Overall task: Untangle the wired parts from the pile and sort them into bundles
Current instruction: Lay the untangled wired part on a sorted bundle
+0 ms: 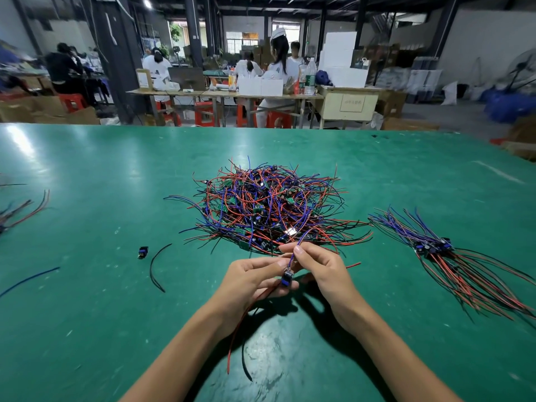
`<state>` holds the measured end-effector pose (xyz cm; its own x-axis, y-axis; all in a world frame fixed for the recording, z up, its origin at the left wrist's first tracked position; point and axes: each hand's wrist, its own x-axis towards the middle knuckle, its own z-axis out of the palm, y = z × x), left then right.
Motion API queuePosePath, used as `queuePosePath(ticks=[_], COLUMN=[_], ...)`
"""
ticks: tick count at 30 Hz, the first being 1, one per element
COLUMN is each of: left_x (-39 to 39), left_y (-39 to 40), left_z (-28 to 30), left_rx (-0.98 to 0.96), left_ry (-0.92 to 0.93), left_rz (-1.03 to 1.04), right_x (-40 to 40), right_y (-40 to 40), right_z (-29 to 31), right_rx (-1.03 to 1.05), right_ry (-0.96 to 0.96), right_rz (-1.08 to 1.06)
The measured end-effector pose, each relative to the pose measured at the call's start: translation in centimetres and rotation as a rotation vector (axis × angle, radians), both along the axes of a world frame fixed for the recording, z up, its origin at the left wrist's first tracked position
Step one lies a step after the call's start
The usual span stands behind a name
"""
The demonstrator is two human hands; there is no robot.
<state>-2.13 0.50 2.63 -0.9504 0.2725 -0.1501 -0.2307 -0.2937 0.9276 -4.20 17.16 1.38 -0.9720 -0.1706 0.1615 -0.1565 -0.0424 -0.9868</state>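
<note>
One wired part (287, 278) is held between both hands, low in the head view, just short of the pile. Left hand (252, 278) fingers are curled under and around the small blue component; right hand (322, 271) thumb and forefinger are pinched on the blue/purple lead just above it. Long axis of the part runs roughly near-to-far: red and black leads (236, 343) trail down toward the body past the left wrist, while the blue lead (303, 237) runs up and away into the near edge of the pile (269, 204).

Judgement: the blue lead's far end looks still caught in the tangle, so the next pull should go toward the body, along that axis. Right hand is nearer the sorted bundle (435, 246), which lies well off to the right on the green table (116, 314).

Hard to make out: where the blue lead ends inside the pile; the contact under the left fingers is hidden by the component. A loose component (142, 252) and a stray black wire (156, 266) lie to the left. A second bundle (26, 208) is cut off at the left edge.
</note>
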Motion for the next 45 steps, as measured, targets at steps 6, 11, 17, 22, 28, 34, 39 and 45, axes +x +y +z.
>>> queuePosePath(ticks=[6, 11, 17, 22, 28, 34, 39, 45], left_x=[0.0, 0.1, -0.1, -0.1, -0.1, 0.1, 0.4, 0.7], left_y=[0.1, 0.0, 0.3, 0.4, 0.4, 0.4, 0.4, 0.3], left_z=[-0.5, -0.6, -0.6, -0.7, -0.5, -0.4, -0.2, 0.0], left_rx=[-0.068, -0.094, -0.228, -0.248, -0.261, -0.293, -0.323, -0.33], left_ry=[0.073, 0.094, 0.145, 0.149, 0.134, 0.124, 0.094, 0.08], left_rz=[0.046, 0.059, 0.104, 0.12, 0.076, 0.016, -0.036, -0.107], right_x=[0.2, 0.3, 0.5, 0.6, 0.1, -0.9, -1.7, -1.3], right_y=[-0.2, -0.5, -1.6, -2.3, -2.1, -1.3, 0.3, 1.4], right_z=[0.0, -0.3, -1.2, -1.5, -1.0, -0.6, -0.2, -0.4], right_rx=[0.04, 0.058, 0.123, 0.028, 0.015, -0.056, -0.023, 0.538], right_ry=[0.035, 0.039, 0.036, -0.052, -0.079, -0.145, -0.124, 0.385], right_rz=[0.05, 0.07, -0.041, -0.138, -0.243, -0.368, -0.553, -0.794])
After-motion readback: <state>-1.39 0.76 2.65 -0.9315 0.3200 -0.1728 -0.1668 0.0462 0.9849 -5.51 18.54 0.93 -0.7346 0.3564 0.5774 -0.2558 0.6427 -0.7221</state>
